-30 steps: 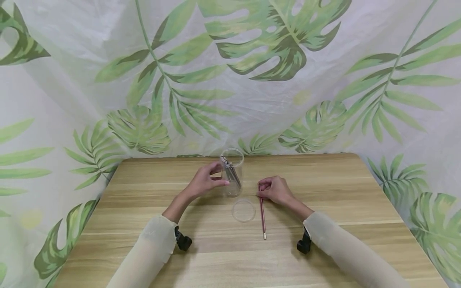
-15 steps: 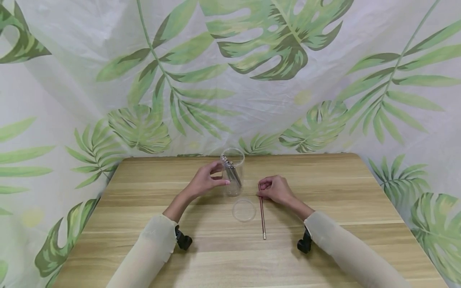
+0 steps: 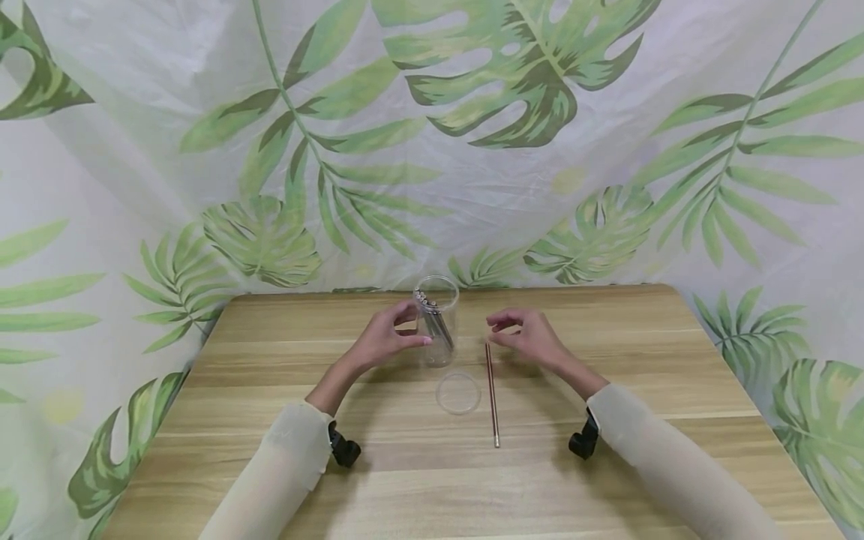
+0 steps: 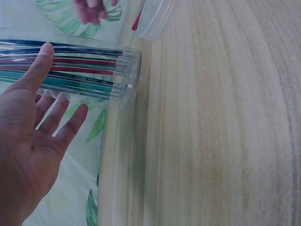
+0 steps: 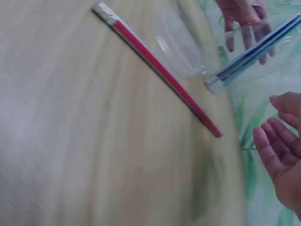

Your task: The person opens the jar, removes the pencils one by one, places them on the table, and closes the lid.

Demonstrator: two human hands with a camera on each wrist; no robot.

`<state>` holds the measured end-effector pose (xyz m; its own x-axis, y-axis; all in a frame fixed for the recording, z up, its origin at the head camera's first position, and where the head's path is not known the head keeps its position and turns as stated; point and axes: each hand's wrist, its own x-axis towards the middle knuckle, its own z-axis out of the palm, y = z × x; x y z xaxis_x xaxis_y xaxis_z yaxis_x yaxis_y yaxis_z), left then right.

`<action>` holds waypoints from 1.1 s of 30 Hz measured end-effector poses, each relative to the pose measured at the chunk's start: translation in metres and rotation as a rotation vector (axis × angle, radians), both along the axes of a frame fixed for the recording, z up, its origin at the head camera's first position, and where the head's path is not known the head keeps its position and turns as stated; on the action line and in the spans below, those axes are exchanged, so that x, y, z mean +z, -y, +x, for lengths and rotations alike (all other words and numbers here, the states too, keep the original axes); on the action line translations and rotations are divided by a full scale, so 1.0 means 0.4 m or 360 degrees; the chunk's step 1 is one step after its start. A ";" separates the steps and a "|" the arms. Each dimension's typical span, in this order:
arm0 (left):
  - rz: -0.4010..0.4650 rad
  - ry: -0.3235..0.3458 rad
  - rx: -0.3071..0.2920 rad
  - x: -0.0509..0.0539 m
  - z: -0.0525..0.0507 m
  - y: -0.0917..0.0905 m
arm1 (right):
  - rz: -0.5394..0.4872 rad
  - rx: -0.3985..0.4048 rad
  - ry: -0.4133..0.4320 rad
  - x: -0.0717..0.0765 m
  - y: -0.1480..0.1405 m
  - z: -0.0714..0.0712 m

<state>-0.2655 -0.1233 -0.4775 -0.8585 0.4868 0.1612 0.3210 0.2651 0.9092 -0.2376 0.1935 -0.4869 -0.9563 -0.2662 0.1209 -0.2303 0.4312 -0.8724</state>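
Note:
My left hand (image 3: pixel 386 337) holds a clear plastic cup (image 3: pixel 448 324) upright, thumb on the near side and fingers behind it. In the left wrist view, several dark, red and green pencils (image 4: pixel 84 70) stand inside, their silver ends at the cup's bottom. On the table a red pencil (image 3: pixel 492 397) lies lengthwise, its silver end (image 5: pixel 106 13) towards the person. Just past the pencil's far end is my right hand (image 3: pixel 529 337), fingers loosely bent and apart from it, with nothing held. Between cup and pencil lies a round clear lid (image 3: pixel 458 394).
The wooden table (image 3: pixel 418 495) has its far edge close behind the cup. Beyond hangs a leaf-patterned cloth (image 3: pixel 472 202). A black wrist camera is on each sleeve.
My right hand has let go of the red pencil and moved slightly up and to the right. The pencil stays on the table. My left hand still holds the cup in place.

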 end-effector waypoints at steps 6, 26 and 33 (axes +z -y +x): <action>0.0024 -0.0013 -0.0013 -0.026 -0.018 0.005 | -0.0091 0.0143 -0.0063 0.062 -0.005 -0.005; 0.0001 -0.0008 -0.0010 -0.025 -0.021 0.006 | 0.0026 0.0533 -0.0808 0.235 0.046 -0.054; 0.0015 -0.0023 -0.0028 -0.029 -0.022 0.008 | 0.0142 0.0628 -0.0842 0.276 0.080 -0.065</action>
